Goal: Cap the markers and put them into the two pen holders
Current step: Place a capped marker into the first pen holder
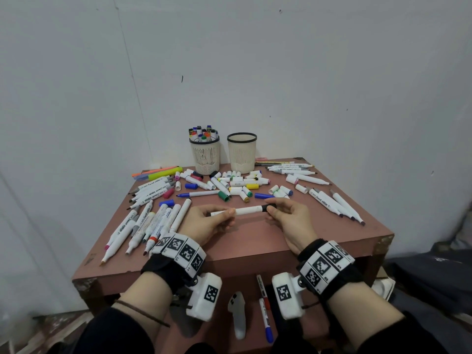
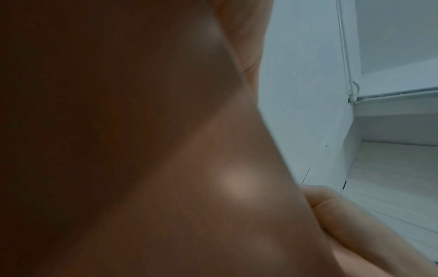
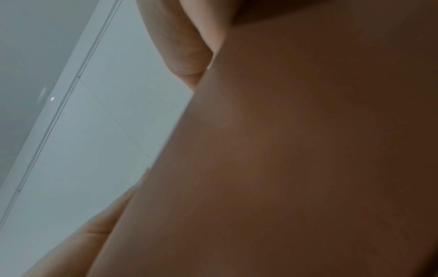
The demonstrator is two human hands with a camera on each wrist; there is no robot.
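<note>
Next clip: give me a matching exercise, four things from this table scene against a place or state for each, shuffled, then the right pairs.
Things:
1. left holder
2. right holder
3. black cap
4. yellow highlighter

Places or states:
A. lies at the table's far left edge
B. no markers show above its rim
C. pinched by the right hand, at the end of the white marker that the left hand holds
D. has capped markers standing in it

Pairs: 1-D, 2-B, 3-C, 4-A
</note>
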